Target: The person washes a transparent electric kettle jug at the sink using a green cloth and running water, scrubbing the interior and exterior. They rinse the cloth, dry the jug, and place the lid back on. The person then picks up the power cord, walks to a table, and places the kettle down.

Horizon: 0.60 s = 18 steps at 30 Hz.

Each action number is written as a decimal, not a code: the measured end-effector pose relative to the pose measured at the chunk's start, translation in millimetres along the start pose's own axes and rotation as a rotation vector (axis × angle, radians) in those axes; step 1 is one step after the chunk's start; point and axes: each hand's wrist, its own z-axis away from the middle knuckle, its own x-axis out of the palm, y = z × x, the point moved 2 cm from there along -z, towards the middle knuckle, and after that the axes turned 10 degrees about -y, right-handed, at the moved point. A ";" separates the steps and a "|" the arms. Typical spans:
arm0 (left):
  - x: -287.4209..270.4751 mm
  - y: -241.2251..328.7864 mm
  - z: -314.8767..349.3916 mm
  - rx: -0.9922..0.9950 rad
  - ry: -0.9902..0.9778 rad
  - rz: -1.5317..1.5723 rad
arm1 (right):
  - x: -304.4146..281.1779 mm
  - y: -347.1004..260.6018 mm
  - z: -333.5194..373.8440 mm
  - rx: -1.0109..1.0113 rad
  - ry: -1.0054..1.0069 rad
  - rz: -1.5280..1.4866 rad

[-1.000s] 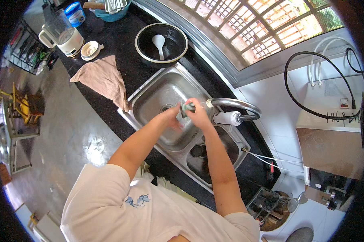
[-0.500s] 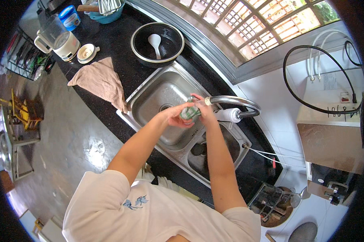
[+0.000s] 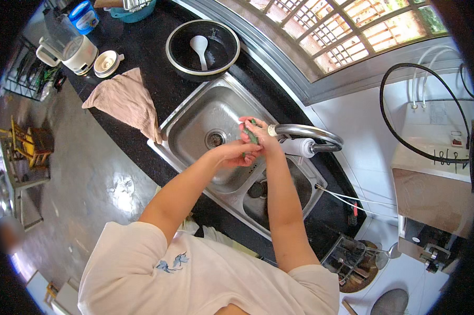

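Observation:
Over the steel sink (image 3: pixel 195 118) my two hands meet under the end of the curved tap (image 3: pixel 305 129). Between them is a small green soft bundle (image 3: pixel 252 137), mostly hidden by fingers; its exact kind cannot be made out. My right hand (image 3: pixel 265 137) is closed around its upper part, near the tap's mouth. From below, my left hand (image 3: pixel 239 154) has its fingers curled against the lower end of the bundle. The drain (image 3: pixel 215 139) lies to the left of my hands, in the larger basin.
Beyond the sink stands a black bowl (image 3: pixel 224 55) with a white spoon (image 3: pixel 199 48) in it. A beige cloth (image 3: pixel 124 102) drapes over the counter to the left, near a white blender (image 3: pixel 79 55). Beside the tap is a white filter (image 3: pixel 300 147). The smaller basin (image 3: pixel 255 207) lies nearer me.
The green bundle, fuller and more exposed before, now shows as a narrow strip between my fingers. My left hand has shifted slightly down and right. A blurred shape has appeared at the left edge.

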 end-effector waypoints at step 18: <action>-63.6 -25.3 -19.8 0.082 0.758 -1.576 | -44.5 88.1 -68.6 -0.339 0.590 -0.224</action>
